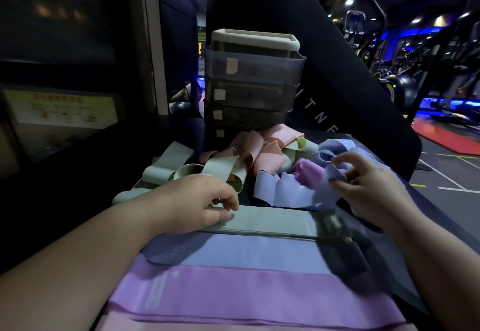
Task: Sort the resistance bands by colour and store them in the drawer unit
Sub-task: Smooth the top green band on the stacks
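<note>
A grey drawer unit (253,89) with a cream top stands at the back of the dark surface. Loose thin bands lie in front of it: green (179,164) at left, pink (262,149) in the middle, lavender-blue (283,193) and purple (309,171) at right. Closer to me, flat wide bands lie stacked in rows: green (272,220), blue (254,251), purple (246,294), pink (233,326) at the bottom edge. My left hand (197,201) rests with its fingers on the left end of the flat green band. My right hand (368,182) pinches a lavender-blue band (330,175).
A tall black padded seat back (324,58) rises behind the drawer unit. A dark wall with a yellow notice (62,107) is at left. Gym machines, a dark ball (400,89) and a red mat (452,138) stand at right beyond the surface edge.
</note>
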Available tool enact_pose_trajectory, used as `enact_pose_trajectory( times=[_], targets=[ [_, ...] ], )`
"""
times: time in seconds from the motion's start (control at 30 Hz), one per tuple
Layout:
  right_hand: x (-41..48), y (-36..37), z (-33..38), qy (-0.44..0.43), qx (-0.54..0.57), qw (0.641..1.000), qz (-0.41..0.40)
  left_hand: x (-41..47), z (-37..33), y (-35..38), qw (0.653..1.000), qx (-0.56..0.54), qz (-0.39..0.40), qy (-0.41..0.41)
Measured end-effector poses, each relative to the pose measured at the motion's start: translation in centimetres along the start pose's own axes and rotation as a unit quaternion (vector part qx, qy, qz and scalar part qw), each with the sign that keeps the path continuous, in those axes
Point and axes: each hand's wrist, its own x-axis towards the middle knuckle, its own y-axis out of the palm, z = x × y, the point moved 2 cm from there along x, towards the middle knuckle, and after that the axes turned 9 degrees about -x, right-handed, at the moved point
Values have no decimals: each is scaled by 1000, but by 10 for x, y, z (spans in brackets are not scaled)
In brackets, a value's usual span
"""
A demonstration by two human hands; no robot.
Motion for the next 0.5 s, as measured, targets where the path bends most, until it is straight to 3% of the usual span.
enact_pose_trajectory(
  times=[0.13, 0.33, 0.5],
  targets=[
    [-3, 0, 16, -15, 214, 977, -2, 0, -1, -1, 1000, 3, 7, -9],
    [-11, -5, 38, -40, 522, 848, 83, 0, -7, -5, 999, -26, -19, -13],
    [-27, -10, 61, -91, 598, 782, 154, -3, -29, -12, 993, -87, -75, 28]
  ],
)
